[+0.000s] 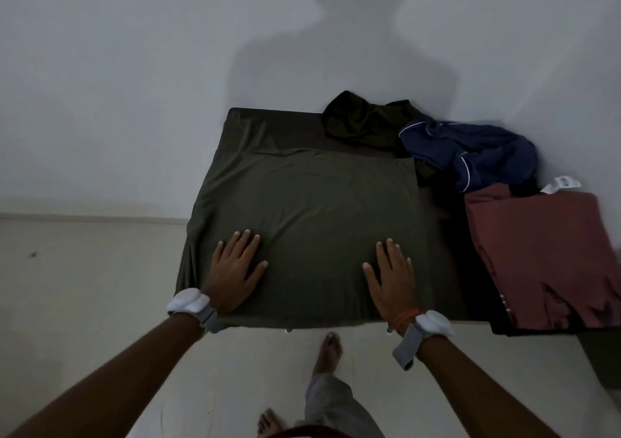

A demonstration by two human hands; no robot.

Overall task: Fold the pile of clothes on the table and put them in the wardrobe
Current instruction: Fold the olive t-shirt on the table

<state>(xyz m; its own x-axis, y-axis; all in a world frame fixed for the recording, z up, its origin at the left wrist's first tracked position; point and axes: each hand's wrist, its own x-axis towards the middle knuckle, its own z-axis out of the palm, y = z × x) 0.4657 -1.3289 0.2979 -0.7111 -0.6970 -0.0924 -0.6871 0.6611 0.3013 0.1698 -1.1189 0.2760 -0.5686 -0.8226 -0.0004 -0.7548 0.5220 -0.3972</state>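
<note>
in the head view we look down on a dark table [443, 252] set against a pale wall [134, 68]; an olive shirt [302, 209] lies spread flat over the left part of the table, its left edge hanging over the table's left side and its near edge at the table's near edge; our left hand [235, 269] lies flat on the shirt near the table's near-left corner, fingers straight and a little spread, gripping nothing; our right hand [389, 279] lies flat on the shirt too, toward the middle of the table's near edge, fingers straight, holding nothing; the two hands are well apart, both palms down on the cloth; each wrist carries a white band [188, 303], and the right wrist also has an orange thread [405, 318]; at the table's far edge sits a crumpled dark green garment [363, 125]; just to its right, at the far-right of the table, a bunched navy garment [470, 152] with thin white piping touches it; on the table's right part lies a maroon garment [544, 256], roughly flat, with a white tag [561, 184] at its far side; a shadow [353, 51] of a person falls on the wall beyond the table; below the table's near edge we see a light floor [84, 286] and our bare foot [327, 353]
</note>
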